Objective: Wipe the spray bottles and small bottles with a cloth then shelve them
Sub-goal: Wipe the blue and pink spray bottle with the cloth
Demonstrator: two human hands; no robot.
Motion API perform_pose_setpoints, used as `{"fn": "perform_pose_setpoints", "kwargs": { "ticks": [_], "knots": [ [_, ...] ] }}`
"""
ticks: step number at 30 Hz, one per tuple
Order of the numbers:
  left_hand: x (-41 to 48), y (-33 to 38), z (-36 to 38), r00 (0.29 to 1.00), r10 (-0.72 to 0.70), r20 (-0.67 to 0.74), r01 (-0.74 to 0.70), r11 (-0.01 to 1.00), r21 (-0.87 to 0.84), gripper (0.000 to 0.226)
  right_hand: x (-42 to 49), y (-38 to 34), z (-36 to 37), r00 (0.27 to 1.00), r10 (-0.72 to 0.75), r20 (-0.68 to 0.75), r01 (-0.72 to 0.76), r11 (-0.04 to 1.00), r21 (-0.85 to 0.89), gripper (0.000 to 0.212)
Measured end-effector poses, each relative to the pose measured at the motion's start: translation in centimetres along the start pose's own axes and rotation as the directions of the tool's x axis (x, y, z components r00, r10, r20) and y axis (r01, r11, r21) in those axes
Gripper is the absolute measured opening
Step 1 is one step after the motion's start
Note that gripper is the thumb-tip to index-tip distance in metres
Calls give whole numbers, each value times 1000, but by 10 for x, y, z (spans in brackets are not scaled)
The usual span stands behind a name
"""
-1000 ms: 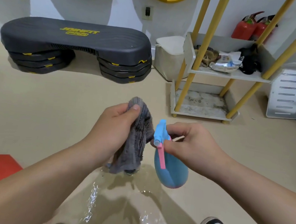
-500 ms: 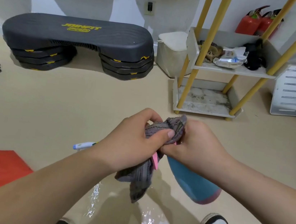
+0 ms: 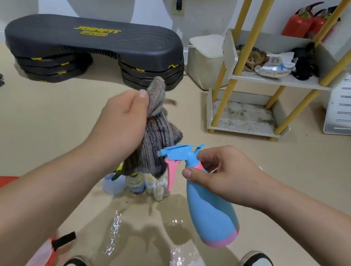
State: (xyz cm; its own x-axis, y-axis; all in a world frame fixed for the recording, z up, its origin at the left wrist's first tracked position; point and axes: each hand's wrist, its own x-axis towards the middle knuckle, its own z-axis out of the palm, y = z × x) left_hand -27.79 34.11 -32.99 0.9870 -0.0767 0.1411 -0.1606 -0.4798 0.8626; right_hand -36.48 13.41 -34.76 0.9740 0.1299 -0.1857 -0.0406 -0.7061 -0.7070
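Blue plastic spray bottle (image 3: 210, 215) with a pink base band, pink trigger and blue nozzle head: there is one, held in the air above the beige floor (image 3: 35, 136), tilted, with its nozzle towards the left hand (image 3: 121, 130). The right hand (image 3: 229, 175) grips it at the neck, thumb and fingers curled round the pink collar. The left hand is closed on one grey striped cloth (image 3: 155, 143), pinching its bunched top between thumb and fingers. The cloth hangs down just beside the nozzle tip; whether they touch cannot be told.

On the floor below the cloth stands a cluster of small clear bottles (image 3: 154, 188). It is partly hidden, so the count is unclear, but at least four show, plus one white translucent bottle (image 3: 114, 185) at its left. One wet patch (image 3: 117, 225) shines in front of them.

Farther back on the right stands one white shelf rack (image 3: 244, 130) with yellow poles. Two tiers show, the upper holding rags and packets. Two red fire extinguishers (image 3: 296, 23) stand behind it. One black step platform (image 3: 93, 37) lies by the wall on the left.
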Motion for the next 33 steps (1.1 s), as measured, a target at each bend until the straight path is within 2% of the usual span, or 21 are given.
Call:
{"fn": "perform_pose_setpoints", "kwargs": {
  "ticks": [2, 3, 5, 7, 8, 11, 14, 16, 19, 21, 22, 24, 25, 27, 29, 33],
  "knots": [
    [-10, 5, -2, 995, 54, 90, -49, 997, -58, 44, -1, 2, 0, 1000, -6, -1, 6, 1000, 3, 50],
    [-21, 7, 1, 977, 101, 186, -91, 994, -65, 40, 0, 2, 1, 1000, -14, -6, 14, 1000, 10, 47],
    [-39, 6, 12, 880, 191, 436, -208, 978, -9, 28, 0, 3, 1, 999, -29, -36, 31, 998, 45, 40],
    [-42, -3, 19, 786, 269, 557, -410, 900, 145, 9, -1, 4, 2, 997, -47, -68, 49, 998, 39, 32],
    [-39, -9, 21, 785, 283, 551, -441, 880, 175, 11, -2, 3, 2, 996, -55, -75, 56, 998, 16, 28],
    [-30, -11, 25, 857, 289, 427, -356, 931, 85, 30, -4, -1, 0, 994, -85, -66, 87, 996, 19, 19],
    [-18, -7, 25, 937, 195, 289, -246, 958, 151, 44, -3, -5, -3, 993, -97, -61, 97, 995, 4, 28],
    [-9, -6, 19, 977, 118, 180, -145, 978, 148, 47, -1, -3, -5, 997, -27, -77, 28, 999, 17, 39],
    [-3, -7, 6, 995, 94, 44, -98, 992, 78, 47, -2, 2, -8, 988, 126, -86, -117, 987, 106, 49],
    [-11, -4, 5, 977, 162, 135, -163, 987, -9, 44, -3, 4, -7, 988, 136, -78, -124, 982, 139, 51],
    [-18, -5, 8, 948, 216, 233, -217, 976, -19, 40, -3, 3, -7, 990, 123, -72, -110, 981, 158, 51],
    [-31, -8, 16, 842, 333, 425, -384, 922, 39, 22, -4, 1, -6, 995, 78, -63, -64, 978, 200, 43],
    [-34, -12, 21, 803, 367, 470, -445, 893, 63, 11, -5, -2, -5, 996, 50, -69, -34, 976, 216, 33],
    [-32, -18, 26, 824, 351, 444, -406, 913, 32, 19, -6, -5, -6, 997, 13, -72, 4, 974, 227, 20],
    [-29, -16, 28, 874, 305, 377, -320, 947, -26, 20, -5, -4, -7, 999, 11, -51, 0, 976, 216, 31],
    [-17, -9, 27, 951, 244, 189, -256, 966, 43, 27, -3, -5, -11, 995, 84, -51, -65, 953, 296, 53]
  ]
}}
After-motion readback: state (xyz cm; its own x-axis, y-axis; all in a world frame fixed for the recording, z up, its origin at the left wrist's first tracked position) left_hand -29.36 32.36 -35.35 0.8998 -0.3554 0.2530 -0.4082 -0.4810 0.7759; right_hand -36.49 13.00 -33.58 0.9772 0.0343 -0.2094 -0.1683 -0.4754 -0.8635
